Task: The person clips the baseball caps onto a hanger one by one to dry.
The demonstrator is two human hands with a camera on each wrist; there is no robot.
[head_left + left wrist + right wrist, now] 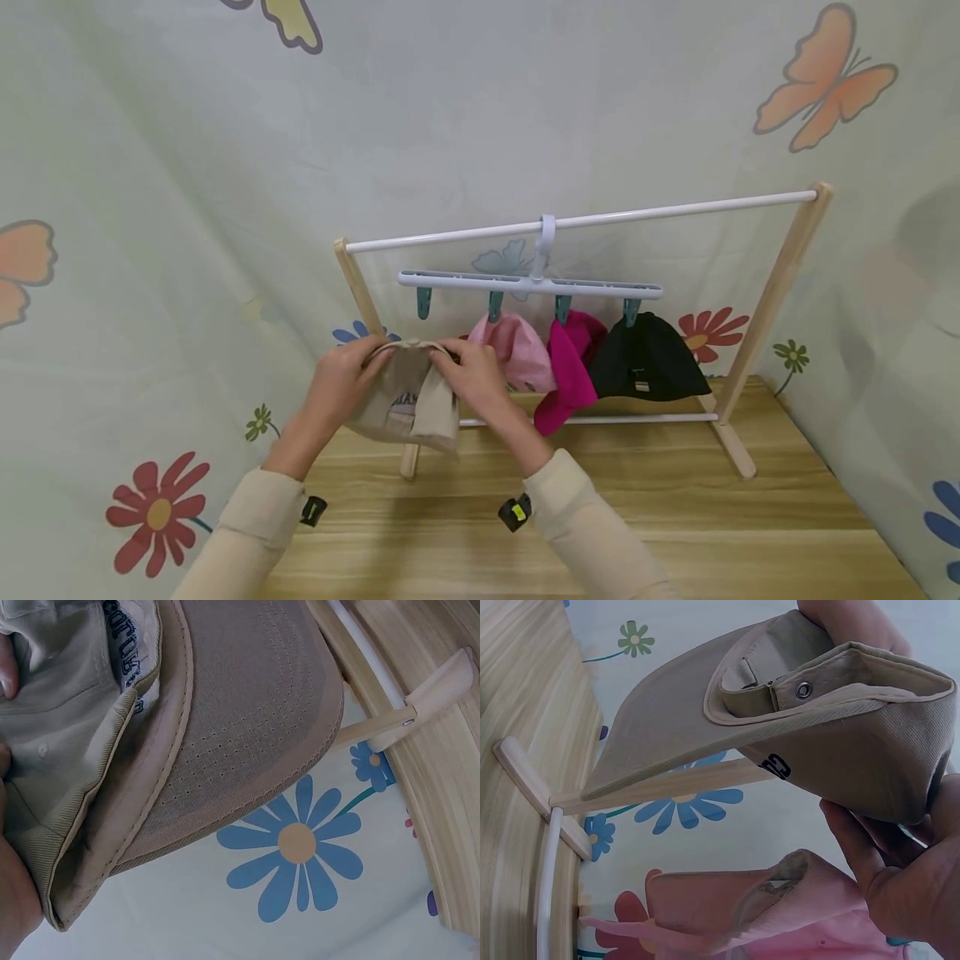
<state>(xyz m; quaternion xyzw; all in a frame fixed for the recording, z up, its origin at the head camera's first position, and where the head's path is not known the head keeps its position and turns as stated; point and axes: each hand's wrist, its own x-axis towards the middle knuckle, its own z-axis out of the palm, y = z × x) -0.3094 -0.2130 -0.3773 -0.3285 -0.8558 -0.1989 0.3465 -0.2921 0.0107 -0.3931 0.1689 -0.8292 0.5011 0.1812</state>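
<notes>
A beige baseball cap (405, 408) with dark lettering is held up in front of the rack's left end, its brim pointing down. On its left side, my left hand (337, 375) pinches the upper edge of the crown. My right hand (477, 375) grips the opposite upper side between thumb and fingers. The right wrist view shows the cap's strap (750, 697) and a metal eyelet (803, 690). Just above the cap, a teal clip (423, 302) hangs from the left end of a pale blue hanger (465, 281).
The hanger hooks over the white rail (675, 212) of a wooden rack (776, 292). From its other clips hang a pink cap (517, 346), a magenta cap (567, 375) and a black cap (648, 358). The rack stands on a wood-grain table (600, 508) before a patterned cloth (450, 100).
</notes>
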